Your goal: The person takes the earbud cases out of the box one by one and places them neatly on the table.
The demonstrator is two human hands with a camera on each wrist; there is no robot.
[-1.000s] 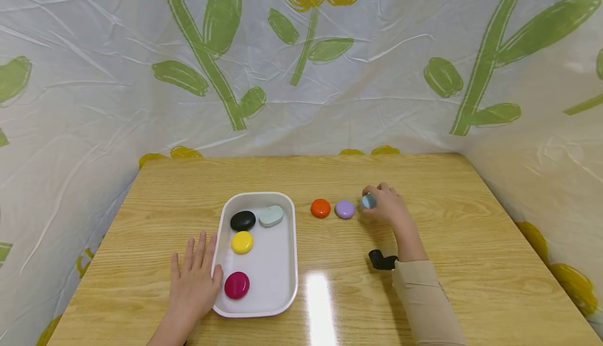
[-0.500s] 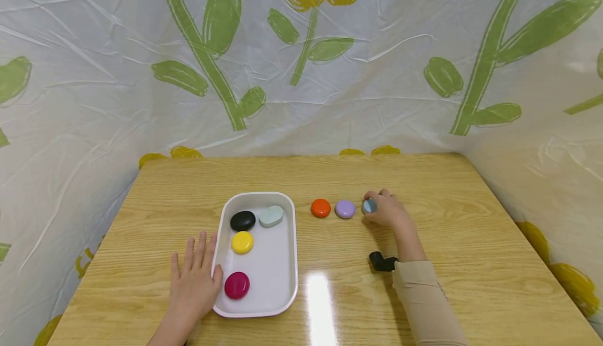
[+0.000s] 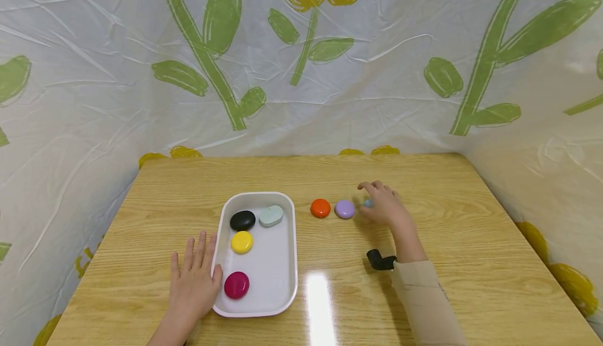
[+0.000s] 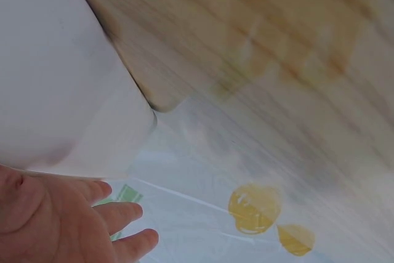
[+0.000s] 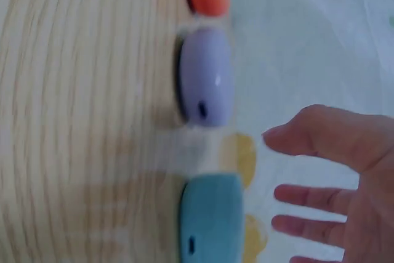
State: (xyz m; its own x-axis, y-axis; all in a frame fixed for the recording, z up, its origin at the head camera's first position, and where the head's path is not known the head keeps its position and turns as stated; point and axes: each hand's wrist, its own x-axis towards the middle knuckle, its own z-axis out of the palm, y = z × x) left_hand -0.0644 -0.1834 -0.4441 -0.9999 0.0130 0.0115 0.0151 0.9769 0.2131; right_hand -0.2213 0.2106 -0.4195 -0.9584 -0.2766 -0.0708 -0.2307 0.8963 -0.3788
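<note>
My right hand (image 3: 383, 205) hovers over a light-blue bead (image 5: 212, 220), fingers spread and apart from it in the right wrist view. That bead sits on the table, mostly hidden by the hand in the head view. To its left, in a row, lie a purple bead (image 3: 345, 209) and an orange-red bead (image 3: 320, 208). Dark holes show in the sides of the purple and blue ones. My left hand (image 3: 195, 280) lies with straight fingers along the left side of a white tray (image 3: 293, 262), thumb at its rim.
Inside the tray are a black bead (image 3: 243, 221), a pale grey-green one (image 3: 271, 216), a yellow one (image 3: 242, 242) and a crimson one (image 3: 237, 285). A black angled piece (image 3: 380, 260) sticks out by the right cuff. Flower-printed sheeting (image 3: 330, 110) surrounds the wooden table (image 3: 471, 231).
The right hand has let go of the light-blue bead, its fingers opening and lifting off it. The bead had shifted slightly toward the person before that. The left hand and tray have stayed put.
</note>
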